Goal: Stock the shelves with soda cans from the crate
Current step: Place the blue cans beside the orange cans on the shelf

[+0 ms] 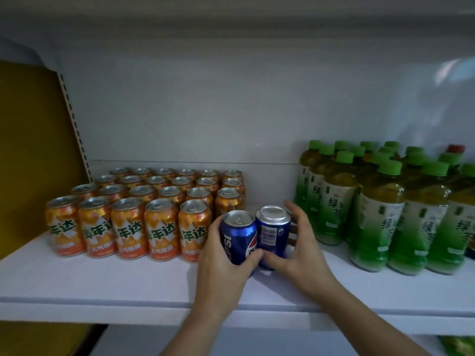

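A white shelf carries a block of orange soda cans on its left part, upright in tight rows reaching back to the rear wall. On the right stands a cluster of green tea bottles with green caps. Between them, near the front edge, two blue Pepsi cans touch side by side.

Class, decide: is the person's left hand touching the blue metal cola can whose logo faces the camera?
Touching. The head view shows the left hand wrapped round the blue metal cola can, thumb pressed across its lower front.
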Motion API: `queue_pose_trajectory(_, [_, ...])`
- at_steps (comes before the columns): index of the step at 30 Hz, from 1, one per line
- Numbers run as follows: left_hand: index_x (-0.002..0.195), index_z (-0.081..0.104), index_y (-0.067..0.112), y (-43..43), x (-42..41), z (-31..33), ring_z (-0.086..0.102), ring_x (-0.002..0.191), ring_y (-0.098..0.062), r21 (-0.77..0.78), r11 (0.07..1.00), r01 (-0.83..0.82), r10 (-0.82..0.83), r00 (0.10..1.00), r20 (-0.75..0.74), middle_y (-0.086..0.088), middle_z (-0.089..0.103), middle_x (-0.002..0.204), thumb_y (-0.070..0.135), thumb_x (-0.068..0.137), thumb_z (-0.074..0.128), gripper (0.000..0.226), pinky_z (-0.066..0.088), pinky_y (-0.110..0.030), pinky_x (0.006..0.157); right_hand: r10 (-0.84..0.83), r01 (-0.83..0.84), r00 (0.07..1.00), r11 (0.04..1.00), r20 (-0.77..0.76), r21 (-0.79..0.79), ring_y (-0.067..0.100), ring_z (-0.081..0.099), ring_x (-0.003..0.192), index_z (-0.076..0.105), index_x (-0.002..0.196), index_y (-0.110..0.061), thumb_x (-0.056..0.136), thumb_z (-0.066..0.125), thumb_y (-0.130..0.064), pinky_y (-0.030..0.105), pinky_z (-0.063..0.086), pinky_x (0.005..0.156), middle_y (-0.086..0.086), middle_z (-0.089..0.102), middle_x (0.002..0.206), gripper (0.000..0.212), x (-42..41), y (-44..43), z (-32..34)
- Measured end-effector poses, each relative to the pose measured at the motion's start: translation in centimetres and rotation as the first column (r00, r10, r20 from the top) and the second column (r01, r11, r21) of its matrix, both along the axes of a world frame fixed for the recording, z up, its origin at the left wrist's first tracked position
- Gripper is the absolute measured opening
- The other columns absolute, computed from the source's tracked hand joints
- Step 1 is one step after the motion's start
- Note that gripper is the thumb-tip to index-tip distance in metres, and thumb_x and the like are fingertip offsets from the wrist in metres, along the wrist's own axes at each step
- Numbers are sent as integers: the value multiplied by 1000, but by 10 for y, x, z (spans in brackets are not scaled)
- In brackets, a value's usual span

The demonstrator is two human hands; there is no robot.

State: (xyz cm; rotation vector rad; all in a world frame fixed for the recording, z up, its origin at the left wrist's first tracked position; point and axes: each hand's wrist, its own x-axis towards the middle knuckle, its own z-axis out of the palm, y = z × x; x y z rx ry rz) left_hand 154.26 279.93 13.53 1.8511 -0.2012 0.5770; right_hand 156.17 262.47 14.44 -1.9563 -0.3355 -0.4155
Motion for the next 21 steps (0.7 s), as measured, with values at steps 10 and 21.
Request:
queue_pose_trajectory(10, [139, 47, 29, -4, 4, -1, 56, 118, -1, 38, 997, -62, 62, 998, 6, 19, 58, 128, 39, 66, 90, 85, 52, -26, 96, -23, 30, 992, 998, -123, 52, -2, 54, 116, 27, 142, -40, 58, 94, -36, 22, 48, 95, -19, 53, 128, 107, 7, -3, 1])
queue_pose_trajectory(21, [145, 40, 23, -9, 0, -3, 54, 124, -12, 135, 969, -207, 204, 978, 35, 7, 55, 136, 41, 69, 86, 91, 51, -30, 98, -53, 49, 976, 999, -212, -23, -1, 59, 104, 28, 129, -41, 62, 93, -24, 16, 47, 84, -24, 56, 114, 94, 5, 7, 5])
